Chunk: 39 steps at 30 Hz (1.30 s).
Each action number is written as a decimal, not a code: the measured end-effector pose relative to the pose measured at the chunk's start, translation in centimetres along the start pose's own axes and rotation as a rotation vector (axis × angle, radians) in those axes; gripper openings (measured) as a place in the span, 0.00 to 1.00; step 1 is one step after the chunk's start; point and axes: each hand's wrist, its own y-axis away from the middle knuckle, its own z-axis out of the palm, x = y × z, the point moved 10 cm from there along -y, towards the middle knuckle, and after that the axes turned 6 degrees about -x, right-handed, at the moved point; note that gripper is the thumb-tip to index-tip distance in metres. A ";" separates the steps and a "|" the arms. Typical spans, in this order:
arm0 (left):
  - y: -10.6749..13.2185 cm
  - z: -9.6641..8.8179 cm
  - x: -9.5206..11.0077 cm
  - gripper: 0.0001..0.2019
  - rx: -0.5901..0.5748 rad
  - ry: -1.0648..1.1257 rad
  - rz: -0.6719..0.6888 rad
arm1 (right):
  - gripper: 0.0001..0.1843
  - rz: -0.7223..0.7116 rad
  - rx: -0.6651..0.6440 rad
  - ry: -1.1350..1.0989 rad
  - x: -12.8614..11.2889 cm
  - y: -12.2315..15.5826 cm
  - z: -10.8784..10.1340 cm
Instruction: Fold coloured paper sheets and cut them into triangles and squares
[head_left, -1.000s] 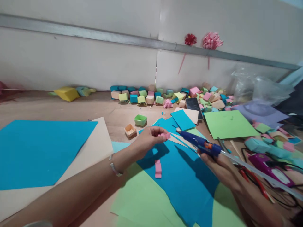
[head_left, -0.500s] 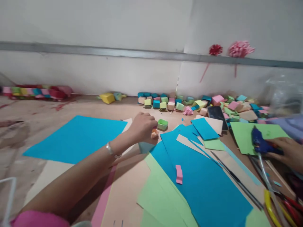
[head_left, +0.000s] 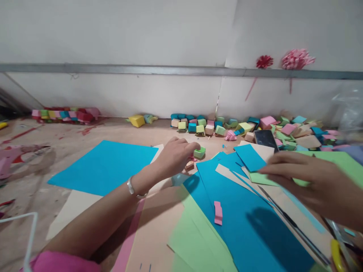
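My left hand (head_left: 174,155) reaches forward over the table with its fingers curled down onto a small peach paper box (head_left: 189,165); a bit of pink paper shows at the fingertips. A small green paper box (head_left: 199,152) stands just beyond that hand. My right hand (head_left: 310,177) hovers, motion-blurred, above the overlapping blue, green and peach paper sheets (head_left: 244,223). Its fingers stretch out to the left and hold nothing. A folded pink paper strip (head_left: 217,212) lies on the blue sheet between the two hands.
A large blue sheet (head_left: 104,166) lies at the left. Several coloured paper boxes (head_left: 198,124) line the wall, with a heap of them (head_left: 292,130) and a phone (head_left: 265,139) at the right. A coloured box chain (head_left: 65,114) lies far left. Yellow-handled scissors (head_left: 337,253) sit at the lower right.
My right hand put down the blue glue gun at the right and came back empty over the sheets. My left hand carried the pink piece forward to the peach box. The view swung left.
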 end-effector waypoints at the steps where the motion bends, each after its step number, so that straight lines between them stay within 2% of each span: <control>1: 0.1 -0.5 0.6 0.12 0.024 0.004 0.012 | 0.09 -0.044 -0.060 0.001 -2.0 -2.3 1.8; 3: 0.5 -1.5 1.6 0.14 0.081 0.035 0.039 | 0.07 -0.030 -0.060 0.043 -4.4 -6.7 4.5; 6: 1.5 -3.0 1.8 0.20 0.181 0.102 0.049 | 0.04 0.040 -0.111 0.053 -5.9 -11.8 8.9; 8: 2.2 -3.9 1.2 0.21 0.232 0.106 0.038 | 0.03 0.050 -0.153 0.063 -6.2 -13.8 11.1; 11: 3.0 -4.3 0.2 0.19 0.218 0.070 0.021 | 0.04 0.071 -0.170 0.076 -5.8 -15.3 12.9; 16: 3.0 -3.3 -0.2 0.15 0.096 0.055 0.028 | 0.05 0.108 -0.142 -0.076 -4.0 -15.7 14.9; 22: 2.4 -2.0 -0.4 0.19 0.133 0.161 0.064 | 0.05 -0.027 -0.054 -0.251 -3.2 -15.0 15.5; 25: 2.4 -1.3 -1.6 0.24 0.137 0.230 0.021 | 0.07 -0.028 -0.045 -0.233 -2.3 -14.8 15.7; 27: 2.5 0.2 -3.3 0.25 0.088 0.240 -0.090 | 0.07 -0.032 -0.044 -0.217 -1.8 -14.8 16.1; 30: 2.6 4.1 -5.4 0.26 -0.096 0.262 -0.251 | 0.08 -0.026 -0.072 -0.179 -1.1 -14.6 17.4; 33: 2.6 7.2 -5.5 0.33 -0.194 0.362 -0.293 | 0.08 0.002 -0.121 -0.120 -0.6 -14.3 18.8; 35: 2.5 8.1 -5.0 0.31 -0.192 0.399 -0.304 | 0.07 0.028 -0.167 -0.068 -0.4 -14.1 19.4; 39: 2.4 8.5 -4.5 0.20 -0.179 0.416 -0.347 | 0.06 0.080 -0.299 0.054 -0.4 -14.0 20.4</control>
